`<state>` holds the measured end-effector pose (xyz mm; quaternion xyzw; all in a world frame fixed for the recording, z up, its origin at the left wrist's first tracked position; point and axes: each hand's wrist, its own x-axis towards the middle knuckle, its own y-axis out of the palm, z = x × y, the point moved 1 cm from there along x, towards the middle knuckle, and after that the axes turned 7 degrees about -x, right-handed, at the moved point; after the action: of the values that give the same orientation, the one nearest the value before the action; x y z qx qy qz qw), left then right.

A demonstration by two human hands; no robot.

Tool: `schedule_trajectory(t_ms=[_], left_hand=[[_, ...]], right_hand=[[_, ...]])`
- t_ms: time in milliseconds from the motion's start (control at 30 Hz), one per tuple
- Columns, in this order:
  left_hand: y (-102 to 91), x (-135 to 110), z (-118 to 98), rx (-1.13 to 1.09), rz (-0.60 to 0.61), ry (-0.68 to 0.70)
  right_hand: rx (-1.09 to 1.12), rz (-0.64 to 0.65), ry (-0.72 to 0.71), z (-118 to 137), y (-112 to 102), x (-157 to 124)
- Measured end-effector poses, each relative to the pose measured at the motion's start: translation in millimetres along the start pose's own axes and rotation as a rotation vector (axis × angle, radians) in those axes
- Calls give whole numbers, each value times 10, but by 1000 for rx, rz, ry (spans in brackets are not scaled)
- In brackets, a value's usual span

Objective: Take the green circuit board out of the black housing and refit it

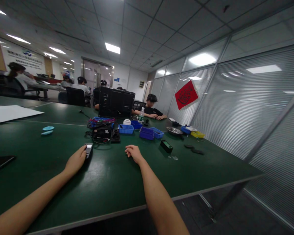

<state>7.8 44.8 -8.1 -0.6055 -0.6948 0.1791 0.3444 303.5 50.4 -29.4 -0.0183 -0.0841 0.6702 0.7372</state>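
The left hand [74, 160] is wrapped around the side of a dark handheld gadget [89, 149] with a small bright screen at its top end. The gadget is over the near part of the green table [112, 182], on the left hand's inner side (I can't tell if its bottom touches the table). The right hand [134, 153] is well apart from it, low over the table, with its fingers softly bent in. I can't tell if anything is tucked under those fingers.

Past the two hands there is a row of stuff. A black box [101, 133] with cords sits beyond the gadget. Next to it are a blue tray [126, 131], a white ball with stitches [126, 122] and a darker blue bin [146, 134]. A clear water bottle [141, 115] stands behind them, and a big black screen [116, 101] shows us its back.

Over to the right, a black box with a green inside [166, 147] lies near a shiny metal pan [173, 131]. Across the table, a person in a dark shirt [152, 110] sits with both hands on the tabletop.
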Motion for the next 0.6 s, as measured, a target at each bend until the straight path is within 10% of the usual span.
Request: schedule_trajectory(t_ms=[400,600], left_hand=[[975,-253,-835,-267,123,91],[1147,-267,-914,-515,170,-13]], right_hand=[[-48,10,7,40,28,-40],[-203,1,11,44,51,-40]])
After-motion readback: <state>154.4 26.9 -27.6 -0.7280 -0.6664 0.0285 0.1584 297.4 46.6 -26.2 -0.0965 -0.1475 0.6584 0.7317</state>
